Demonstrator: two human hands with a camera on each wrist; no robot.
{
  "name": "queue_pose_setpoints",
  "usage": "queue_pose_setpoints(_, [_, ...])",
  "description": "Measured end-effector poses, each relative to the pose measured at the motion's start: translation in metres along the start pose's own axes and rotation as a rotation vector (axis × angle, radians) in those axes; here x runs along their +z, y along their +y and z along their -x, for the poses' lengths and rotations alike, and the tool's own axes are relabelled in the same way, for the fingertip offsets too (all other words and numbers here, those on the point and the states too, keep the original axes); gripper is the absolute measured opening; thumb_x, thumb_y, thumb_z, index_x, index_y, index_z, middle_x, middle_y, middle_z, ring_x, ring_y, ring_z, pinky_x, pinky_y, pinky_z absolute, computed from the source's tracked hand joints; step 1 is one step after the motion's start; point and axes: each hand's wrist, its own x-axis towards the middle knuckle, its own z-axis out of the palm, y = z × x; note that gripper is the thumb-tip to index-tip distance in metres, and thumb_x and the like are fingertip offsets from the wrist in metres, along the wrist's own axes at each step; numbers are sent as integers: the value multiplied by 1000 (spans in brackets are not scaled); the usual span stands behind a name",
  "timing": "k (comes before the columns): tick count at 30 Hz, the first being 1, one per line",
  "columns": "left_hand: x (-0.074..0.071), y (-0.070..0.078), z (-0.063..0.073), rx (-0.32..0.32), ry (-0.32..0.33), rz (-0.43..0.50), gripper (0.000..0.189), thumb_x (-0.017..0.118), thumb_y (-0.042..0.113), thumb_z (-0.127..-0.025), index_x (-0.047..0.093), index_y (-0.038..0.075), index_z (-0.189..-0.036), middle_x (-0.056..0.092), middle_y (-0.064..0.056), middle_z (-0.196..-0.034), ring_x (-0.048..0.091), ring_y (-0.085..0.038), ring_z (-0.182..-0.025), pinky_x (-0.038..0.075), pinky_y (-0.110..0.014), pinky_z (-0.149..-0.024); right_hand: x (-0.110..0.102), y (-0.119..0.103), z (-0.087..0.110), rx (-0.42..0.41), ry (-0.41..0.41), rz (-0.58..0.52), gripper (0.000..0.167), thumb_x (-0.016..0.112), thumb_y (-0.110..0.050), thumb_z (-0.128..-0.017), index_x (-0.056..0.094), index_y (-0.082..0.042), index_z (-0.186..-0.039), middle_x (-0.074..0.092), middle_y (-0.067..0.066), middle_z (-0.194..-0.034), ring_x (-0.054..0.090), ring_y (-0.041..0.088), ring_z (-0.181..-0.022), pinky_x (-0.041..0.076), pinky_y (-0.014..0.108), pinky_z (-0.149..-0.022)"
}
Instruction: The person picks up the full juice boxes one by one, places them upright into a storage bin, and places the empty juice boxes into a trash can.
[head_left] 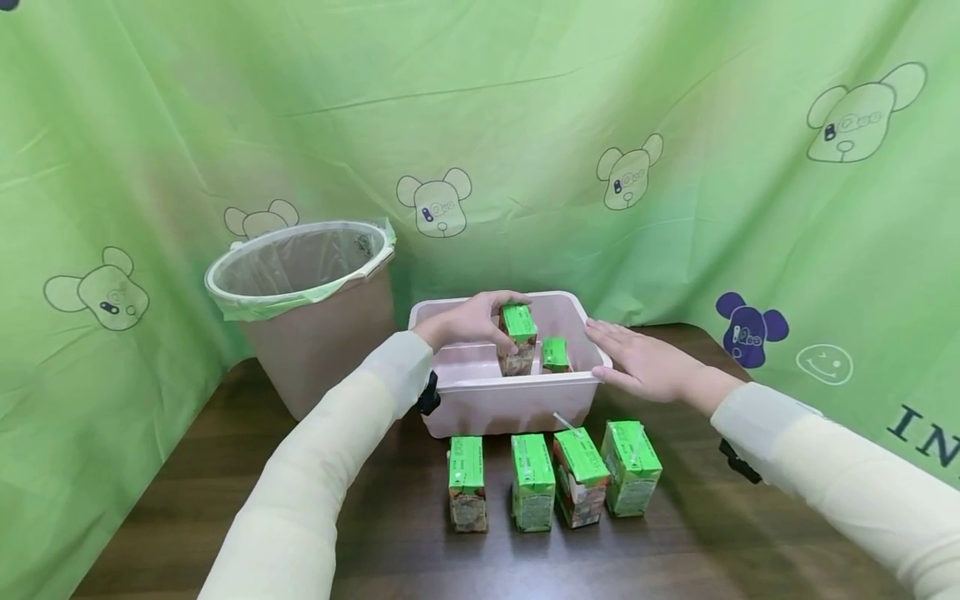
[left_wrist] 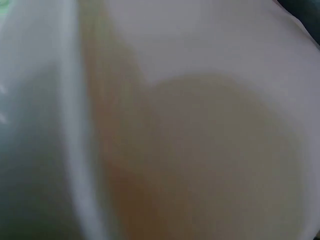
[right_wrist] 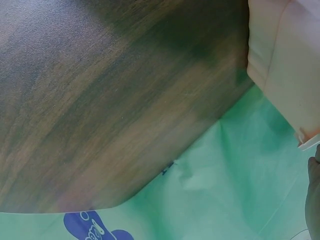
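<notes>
The grip of the left hand holds a carton upright inside the tub, with the right hand, fingers straight, at the tub's three o'clock; probably light, slick and crushable, the carton seems best held gently by its sides near the top.

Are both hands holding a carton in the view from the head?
No, only the left hand grips a green-topped carton; the right hand is at the pink tub and holds none.
</notes>
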Motion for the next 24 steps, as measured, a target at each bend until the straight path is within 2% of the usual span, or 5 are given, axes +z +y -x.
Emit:
queue_pose_setpoints(4, [2, -1, -2, -11, -33, -12, 83, 78, -2, -76, 38, 8, -148, 56, -7, -117, 58, -19, -94, 50, -25, -84, -1, 0, 0, 5, -8, -2, 68, 45, -41, -102, 28, 6, -149, 26, 21, -155, 23, 38, -142, 24, 53, -113])
queue_pose_setpoints(10, [10, -6, -6, 6, -77, -15, 84, 76, -7, -78, 35, 6, -149, 58, -10, -111, 59, -20, -90, 53, -28, -82, -2, -3, 1, 4, -9, -10, 68, 46, -40, -102, 29, 6, -149, 26, 22, -155, 23, 38, -142, 24, 53, -113])
queue_pose_setpoints(18, [20, -13, -10, -10, -79, -20, 88, 76, -10, -76, 31, 2, -150, 55, -8, -116, 61, -18, -86, 53, -27, -79, -4, -5, 1, 0, -8, -1, 68, 47, -39, -102, 30, 8, -147, 28, 24, -154, 24, 39, -141, 24, 52, -113])
queue_pose_setpoints(24, [27, -18, -10, -35, -93, 27, 87, 73, -15, -76, 30, 1, -150, 57, -12, -113, 62, -19, -84, 55, -29, -76, -4, -5, 1, -4, -3, 4, 67, 48, -38, -102, 31, 9, -147, 28, 24, -153, 25, 39, -141, 25, 52, -112])
